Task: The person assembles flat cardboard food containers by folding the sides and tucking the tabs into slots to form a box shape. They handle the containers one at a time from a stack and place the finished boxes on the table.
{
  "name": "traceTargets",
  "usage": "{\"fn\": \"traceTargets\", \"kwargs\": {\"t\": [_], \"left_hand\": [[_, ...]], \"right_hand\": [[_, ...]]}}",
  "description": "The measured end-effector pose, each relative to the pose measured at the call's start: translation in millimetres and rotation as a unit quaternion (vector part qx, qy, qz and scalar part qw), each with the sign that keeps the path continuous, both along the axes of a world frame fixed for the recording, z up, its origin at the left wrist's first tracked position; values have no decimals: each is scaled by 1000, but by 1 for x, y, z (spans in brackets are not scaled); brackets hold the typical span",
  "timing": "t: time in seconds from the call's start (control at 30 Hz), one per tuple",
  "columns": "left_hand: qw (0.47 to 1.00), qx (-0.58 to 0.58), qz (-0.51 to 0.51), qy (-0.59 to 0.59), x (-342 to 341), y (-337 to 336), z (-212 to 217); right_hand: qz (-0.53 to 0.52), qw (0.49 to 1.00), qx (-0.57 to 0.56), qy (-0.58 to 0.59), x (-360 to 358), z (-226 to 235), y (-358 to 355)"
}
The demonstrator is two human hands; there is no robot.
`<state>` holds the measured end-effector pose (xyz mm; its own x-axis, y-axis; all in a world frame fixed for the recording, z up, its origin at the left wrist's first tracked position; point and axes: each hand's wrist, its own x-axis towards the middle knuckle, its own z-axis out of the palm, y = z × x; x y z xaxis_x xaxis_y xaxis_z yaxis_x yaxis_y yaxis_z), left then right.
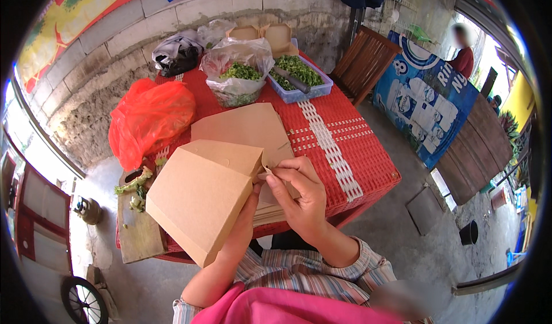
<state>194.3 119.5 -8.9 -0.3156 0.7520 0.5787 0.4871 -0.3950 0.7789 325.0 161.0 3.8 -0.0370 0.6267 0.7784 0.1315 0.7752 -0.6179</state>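
A flat brown cardboard box (201, 194) is held tilted above the near edge of a table with a red woven cloth (339, 145). My left hand (244, 217) grips it from below, mostly hidden behind the cardboard. My right hand (299, 194) pinches a small flap at the box's right corner. Under the hands lies a stack of flat brown cardboard blanks (247, 125).
A red plastic bag (149, 119), a clear bag of greens (238, 73), a blue tray of greens with a knife (299, 76), a black bag (175, 53) and folded boxes (270, 36) crowd the table. A wooden board with scraps (135, 220) sits left. A person stands far right.
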Motion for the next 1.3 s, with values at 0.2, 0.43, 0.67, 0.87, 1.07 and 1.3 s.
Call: {"fn": "traceTargets", "kwargs": {"t": [0.2,0.43,0.67,0.87,1.07,1.3], "left_hand": [[999,-24,0,28,-3,-4,5],[991,-53,6,119,-3,-11,15],[986,-38,12,162,-3,-7,5],[985,-22,9,173,-17,-12,3],[985,2,-72,156,-21,-30,4],[983,13,-101,152,-26,-35,0]], "right_hand": [[-4,1000,1,-21,3,1,-2],[-12,999,10,-41,3,-2,-4],[-32,998,45,19,7,-15,-2],[-9,997,73,-36,5,-3,-6],[-14,993,94,-64,14,-5,-4],[-4,991,107,-74,4,-17,-4]]}}
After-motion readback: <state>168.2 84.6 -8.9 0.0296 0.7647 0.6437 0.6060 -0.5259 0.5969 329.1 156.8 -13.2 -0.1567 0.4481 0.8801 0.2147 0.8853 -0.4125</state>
